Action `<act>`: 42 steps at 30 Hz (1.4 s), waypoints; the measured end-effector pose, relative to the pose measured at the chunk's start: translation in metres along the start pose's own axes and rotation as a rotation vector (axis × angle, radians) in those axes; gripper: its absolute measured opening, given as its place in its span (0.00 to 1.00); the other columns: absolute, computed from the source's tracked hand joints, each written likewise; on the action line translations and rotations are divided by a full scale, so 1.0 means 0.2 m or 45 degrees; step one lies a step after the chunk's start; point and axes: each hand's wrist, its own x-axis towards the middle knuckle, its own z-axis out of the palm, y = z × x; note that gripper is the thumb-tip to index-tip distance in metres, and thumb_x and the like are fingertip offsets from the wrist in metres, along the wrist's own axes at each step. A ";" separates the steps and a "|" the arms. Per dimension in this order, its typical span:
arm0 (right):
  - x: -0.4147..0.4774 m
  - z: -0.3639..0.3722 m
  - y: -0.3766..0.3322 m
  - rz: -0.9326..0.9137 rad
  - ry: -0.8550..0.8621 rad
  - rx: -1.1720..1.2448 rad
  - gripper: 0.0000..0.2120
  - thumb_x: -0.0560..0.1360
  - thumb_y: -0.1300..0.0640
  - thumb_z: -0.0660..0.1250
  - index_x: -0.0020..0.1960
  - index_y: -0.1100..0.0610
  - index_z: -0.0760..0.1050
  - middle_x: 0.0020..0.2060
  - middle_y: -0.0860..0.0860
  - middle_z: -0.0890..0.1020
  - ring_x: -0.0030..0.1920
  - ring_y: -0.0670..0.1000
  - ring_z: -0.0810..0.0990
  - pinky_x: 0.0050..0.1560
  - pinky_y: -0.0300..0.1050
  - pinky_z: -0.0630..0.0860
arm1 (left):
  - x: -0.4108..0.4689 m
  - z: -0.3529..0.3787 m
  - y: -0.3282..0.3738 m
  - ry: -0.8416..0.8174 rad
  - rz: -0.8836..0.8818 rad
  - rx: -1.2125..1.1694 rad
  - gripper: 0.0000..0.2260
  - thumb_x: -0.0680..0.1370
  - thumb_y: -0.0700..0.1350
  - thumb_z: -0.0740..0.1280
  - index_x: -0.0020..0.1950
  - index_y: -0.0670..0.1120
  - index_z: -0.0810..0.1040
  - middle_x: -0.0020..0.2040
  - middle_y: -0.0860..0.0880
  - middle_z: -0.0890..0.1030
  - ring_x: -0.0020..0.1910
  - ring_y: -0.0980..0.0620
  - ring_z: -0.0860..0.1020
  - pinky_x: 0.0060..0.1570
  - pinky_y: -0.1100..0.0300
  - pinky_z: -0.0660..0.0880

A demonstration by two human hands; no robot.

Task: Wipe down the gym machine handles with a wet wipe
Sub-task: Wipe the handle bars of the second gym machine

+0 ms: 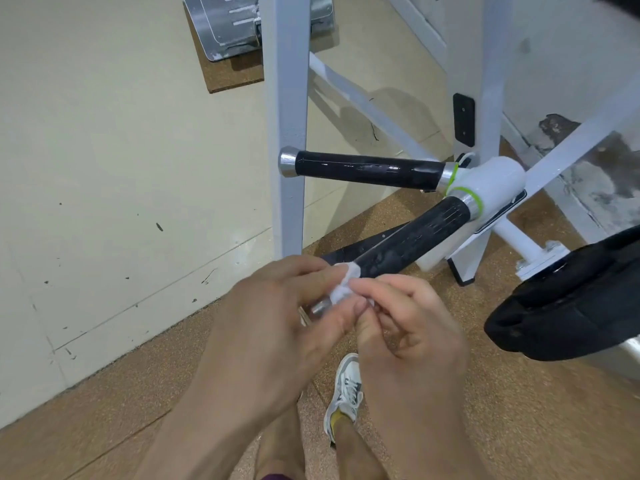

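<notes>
Head view: the left hand curls its fingers round the crumpled white wet wipe, which the right hand pinches too, at the tip of the glistening near black handle.

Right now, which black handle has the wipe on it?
The lower slanted handle: the wipe covers its near end; the upper level handle is bare.

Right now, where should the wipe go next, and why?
Probably slide it up the lower handle toward the green ring. Both the left hand and right hand pinch the wet wipe at that handle's near end, so the rest of its black length likely still needs a pass.
</notes>
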 end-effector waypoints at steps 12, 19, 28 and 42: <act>0.04 -0.04 0.03 0.286 -0.046 0.230 0.12 0.71 0.67 0.70 0.44 0.50 0.82 0.42 0.45 0.81 0.40 0.49 0.81 0.41 0.49 0.80 | -0.03 0.12 0.07 0.180 0.120 0.268 0.08 0.77 0.48 0.66 0.50 0.53 0.85 0.47 0.57 0.84 0.45 0.55 0.80 0.43 0.62 0.74; 0.03 -0.03 0.00 0.219 -0.048 0.205 0.12 0.74 0.63 0.69 0.53 0.48 0.82 0.49 0.44 0.78 0.43 0.47 0.82 0.45 0.41 0.80 | 0.06 0.13 0.05 0.140 0.065 0.212 0.12 0.79 0.51 0.59 0.43 0.52 0.81 0.39 0.57 0.82 0.41 0.58 0.75 0.39 0.62 0.71; 0.07 -0.05 0.02 0.306 -0.031 0.309 0.13 0.73 0.61 0.71 0.50 0.43 0.80 0.42 0.47 0.80 0.36 0.48 0.80 0.38 0.40 0.78 | 0.12 0.12 0.12 0.091 0.062 0.309 0.11 0.73 0.49 0.59 0.37 0.49 0.79 0.30 0.53 0.78 0.32 0.53 0.75 0.31 0.60 0.69; 0.14 -0.08 0.02 -0.332 -0.307 -0.205 0.11 0.74 0.57 0.66 0.54 0.57 0.82 0.43 0.49 0.75 0.35 0.45 0.73 0.38 0.36 0.73 | -0.01 0.09 0.03 0.265 -0.168 -0.242 0.18 0.73 0.42 0.73 0.53 0.65 0.78 0.42 0.67 0.82 0.43 0.67 0.79 0.43 0.73 0.73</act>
